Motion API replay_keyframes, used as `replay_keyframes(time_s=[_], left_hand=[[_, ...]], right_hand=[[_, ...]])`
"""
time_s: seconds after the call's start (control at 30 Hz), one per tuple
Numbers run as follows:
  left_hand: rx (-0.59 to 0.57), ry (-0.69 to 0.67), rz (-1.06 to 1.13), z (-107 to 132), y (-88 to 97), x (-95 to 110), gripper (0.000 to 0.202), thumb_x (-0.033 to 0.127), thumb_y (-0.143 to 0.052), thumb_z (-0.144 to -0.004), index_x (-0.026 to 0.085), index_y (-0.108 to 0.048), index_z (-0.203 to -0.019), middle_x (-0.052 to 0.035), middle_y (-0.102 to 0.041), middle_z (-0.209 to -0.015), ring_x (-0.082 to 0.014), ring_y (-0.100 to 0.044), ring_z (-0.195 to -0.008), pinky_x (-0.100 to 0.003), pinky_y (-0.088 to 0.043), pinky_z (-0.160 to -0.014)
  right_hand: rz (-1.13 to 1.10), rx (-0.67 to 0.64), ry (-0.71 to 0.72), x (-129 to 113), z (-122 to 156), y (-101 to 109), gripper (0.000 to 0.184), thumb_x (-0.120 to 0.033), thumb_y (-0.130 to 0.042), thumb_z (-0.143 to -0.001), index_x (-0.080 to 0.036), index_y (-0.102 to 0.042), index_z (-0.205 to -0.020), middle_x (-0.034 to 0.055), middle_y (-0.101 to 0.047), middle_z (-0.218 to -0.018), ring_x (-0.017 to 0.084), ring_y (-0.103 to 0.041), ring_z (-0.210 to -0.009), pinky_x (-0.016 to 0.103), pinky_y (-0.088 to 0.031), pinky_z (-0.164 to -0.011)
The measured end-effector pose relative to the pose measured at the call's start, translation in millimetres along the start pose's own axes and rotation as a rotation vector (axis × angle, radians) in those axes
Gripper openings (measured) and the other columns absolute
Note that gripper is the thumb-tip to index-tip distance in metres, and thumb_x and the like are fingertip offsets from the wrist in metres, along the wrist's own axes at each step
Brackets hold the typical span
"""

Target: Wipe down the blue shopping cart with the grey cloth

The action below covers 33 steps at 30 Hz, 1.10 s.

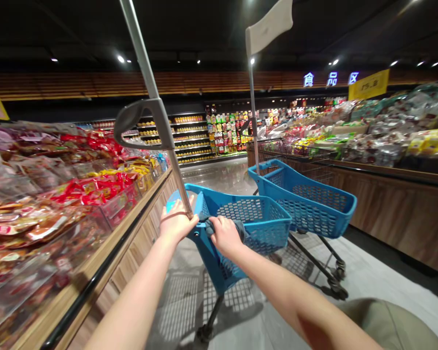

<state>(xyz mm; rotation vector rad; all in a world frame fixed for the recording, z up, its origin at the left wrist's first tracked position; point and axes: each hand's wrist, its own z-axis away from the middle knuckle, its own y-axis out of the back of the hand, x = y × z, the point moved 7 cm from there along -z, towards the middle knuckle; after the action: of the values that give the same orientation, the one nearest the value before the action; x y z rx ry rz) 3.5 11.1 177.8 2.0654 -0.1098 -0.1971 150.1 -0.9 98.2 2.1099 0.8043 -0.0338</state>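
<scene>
In the head view, the nearer blue cart point(266, 238) is seen on the pale, glossy floor point(180, 311), just beside the wood-panelled worktop point(120, 272) at left. Its long axis is laid roughly across the view, with the handle end at left and the basket pointed right. From the handle end a smooth metal pole point(142, 53) is raised, tilted up and leftward, with a grey looped grip point(166, 129) mounted on it. The left hand point(177, 221) is laid at the pole's foot, fingers partly spread; whether it is closed around the pole cannot be told. By the right hand point(224, 236), crumpled dark cloth point(240, 230) is clutched against the cart's rim. The basket walls are moulded in perforated plastic.
</scene>
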Motion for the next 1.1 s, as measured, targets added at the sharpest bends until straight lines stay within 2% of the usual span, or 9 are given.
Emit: replay_keyframes(time_s=[0.07, 0.17, 0.37, 0.5, 0.6, 0.7, 0.93, 1.0, 1.1], left_hand=[[-0.014, -0.023, 0.002, -0.6, -1.0, -9.8, 0.067, 0.044, -0.043, -0.086, 0.031, -0.029, -0.150, -0.0041, -0.038, -0.154, -0.0290, -0.036, -0.140, -0.058, -0.024, -0.113], [-0.021, -0.066, 0.003, -1.6, -2.0, -25.0, 0.068, 0.044, -0.044, -0.085, 0.033, -0.027, -0.150, -0.0020, -0.031, -0.157, -0.0286, -0.032, -0.142, -0.060, -0.021, -0.114], [-0.039, -0.091, 0.014, -2.5, -4.7, -34.6, 0.072, 0.046, -0.046, -0.085, 0.032, -0.024, -0.152, -0.0025, -0.035, -0.155, -0.0295, -0.032, -0.142, -0.056, -0.022, -0.114], [-0.034, -0.074, 0.020, -2.2, -4.6, -30.3, 0.073, 0.046, -0.046, -0.085, 0.031, -0.022, -0.152, -0.0022, -0.038, -0.154, -0.0298, -0.033, -0.141, -0.055, -0.023, -0.115], [-0.028, -0.084, 0.016, -1.7, -5.3, -23.9, 0.072, 0.045, -0.044, -0.086, 0.031, -0.019, -0.153, -0.0011, -0.034, -0.156, -0.0289, -0.033, -0.141, -0.055, -0.023, -0.114], [-0.017, -0.094, 0.022, -0.8, -5.8, -15.0, 0.071, 0.046, -0.042, -0.087, 0.030, -0.020, -0.153, -0.0016, -0.032, -0.157, -0.0282, -0.033, -0.142, -0.056, -0.021, -0.115], [0.010, -0.095, 0.048, -0.5, -6.2, -4.6, 0.073, 0.047, -0.041, -0.087, 0.029, -0.018, -0.153, -0.0042, -0.033, -0.156, -0.0261, -0.036, -0.140, -0.057, -0.020, -0.115], [0.012, -0.082, 0.030, -1.2, -5.8, -10.3, 0.074, 0.046, -0.043, -0.086, 0.030, -0.017, -0.153, -0.0036, -0.033, -0.156, -0.0257, -0.034, -0.141, -0.055, -0.021, -0.116], [-0.002, -0.075, 0.013, -0.9, -4.8, -22.4, 0.077, 0.046, -0.044, -0.086, 0.029, -0.014, -0.154, -0.0040, -0.030, -0.157, -0.0267, -0.031, -0.143, -0.054, -0.022, -0.115]], right_hand=[[0.099, -0.051, -0.023, 2.1, 3.4, -14.0, 0.043, -0.024, -0.056, -0.082, -0.020, -0.054, -0.125, 0.0095, -0.062, -0.108, 0.023, -0.058, -0.099, 0.036, -0.043, -0.088], [0.169, -0.117, 0.001, 34.0, 23.5, -12.6, 0.040, -0.023, -0.057, -0.081, -0.020, -0.056, -0.121, 0.0081, -0.063, -0.104, 0.021, -0.058, -0.094, 0.032, -0.044, -0.084], [0.269, -0.060, 0.007, 133.5, 91.1, 45.9, 0.042, -0.015, -0.054, -0.075, -0.017, -0.058, -0.116, 0.0084, -0.067, -0.102, 0.022, -0.059, -0.099, 0.039, -0.037, -0.101], [0.351, -0.052, -0.095, 206.8, 136.1, 90.6, 0.041, -0.015, -0.051, -0.074, -0.019, -0.058, -0.115, 0.0085, -0.068, -0.107, 0.022, -0.061, -0.101, 0.040, -0.036, -0.103], [0.387, -0.020, -0.203, 233.4, 149.0, 108.4, 0.035, -0.017, -0.048, -0.078, -0.019, -0.058, -0.111, 0.0075, -0.069, -0.106, 0.023, -0.061, -0.101, 0.044, -0.032, -0.107], [0.366, 0.008, -0.268, 207.2, 131.3, 97.5, 0.028, -0.019, -0.045, -0.082, -0.017, -0.060, -0.106, 0.0087, -0.069, -0.099, 0.024, -0.062, -0.095, 0.043, -0.035, -0.103], [0.150, -0.004, -0.109, 27.8, 31.5, 14.7, 0.030, -0.022, -0.049, -0.086, -0.019, -0.057, -0.114, 0.0084, -0.066, -0.102, 0.022, -0.059, -0.094, 0.032, -0.042, -0.086], [0.138, -0.021, -0.099, 2.3, 15.4, 2.6, 0.030, -0.026, -0.051, -0.087, -0.019, -0.056, -0.115, 0.0081, -0.065, -0.100, 0.022, -0.060, -0.092, 0.031, -0.042, -0.084], [0.150, -0.091, -0.038, -2.0, 13.5, -3.5, 0.032, -0.027, -0.053, -0.086, -0.020, -0.056, -0.117, 0.0076, -0.065, -0.100, 0.021, -0.060, -0.089, 0.031, -0.043, -0.081]])
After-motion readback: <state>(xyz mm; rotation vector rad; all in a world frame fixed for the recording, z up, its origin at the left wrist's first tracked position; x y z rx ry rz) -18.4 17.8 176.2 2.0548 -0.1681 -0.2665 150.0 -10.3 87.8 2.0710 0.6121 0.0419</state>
